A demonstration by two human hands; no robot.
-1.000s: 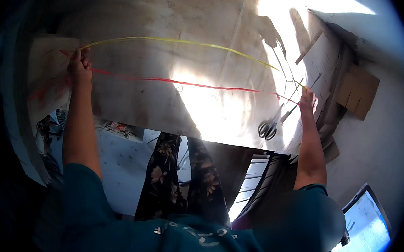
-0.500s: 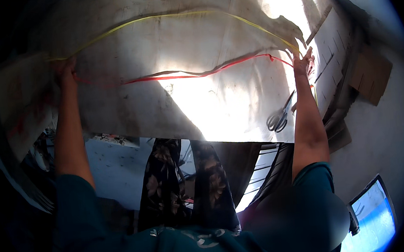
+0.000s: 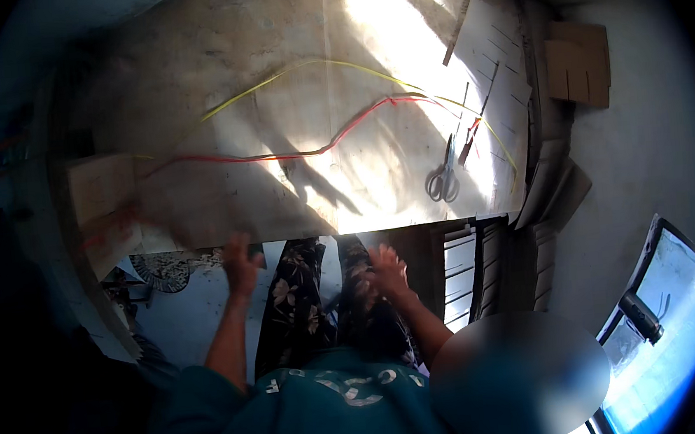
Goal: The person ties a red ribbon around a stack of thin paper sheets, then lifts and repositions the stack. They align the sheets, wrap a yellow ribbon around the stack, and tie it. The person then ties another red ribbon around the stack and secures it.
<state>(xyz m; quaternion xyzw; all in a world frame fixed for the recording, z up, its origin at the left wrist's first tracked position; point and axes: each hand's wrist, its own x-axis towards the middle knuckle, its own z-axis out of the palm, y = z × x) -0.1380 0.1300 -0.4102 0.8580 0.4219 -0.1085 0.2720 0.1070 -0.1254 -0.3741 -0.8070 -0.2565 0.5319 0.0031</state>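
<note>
My left hand (image 3: 240, 266) is in front of the worktable's near edge, over my left leg's side, slightly blurred, with fingers extended and nothing in them. My right hand (image 3: 388, 271) is likewise away from the table, in front of my patterned trousers, its fingers apart. On the wooden table (image 3: 179, 91) a yellow strip (image 3: 317, 61) lies in a long arc, and a red strip (image 3: 276, 156) runs below it in a wavy line. Both strips converge toward the right side. Dark-handled scissors (image 3: 442, 182) rest near the table's front right, blades pointing away from me.
A pale board with slits (image 3: 493, 64) lies along the table's right end, with a thin red-marked tool (image 3: 469, 142) beside it. Brown cardboard (image 3: 578, 64) stands farther right. At the left end are cardboard pieces (image 3: 104, 189). A blue-lit panel (image 3: 678, 312) is at lower right.
Both hands have let go of the strips' ends and drawn back toward my body, below the table edge. The strips now lie on the table, and the view has shifted.
</note>
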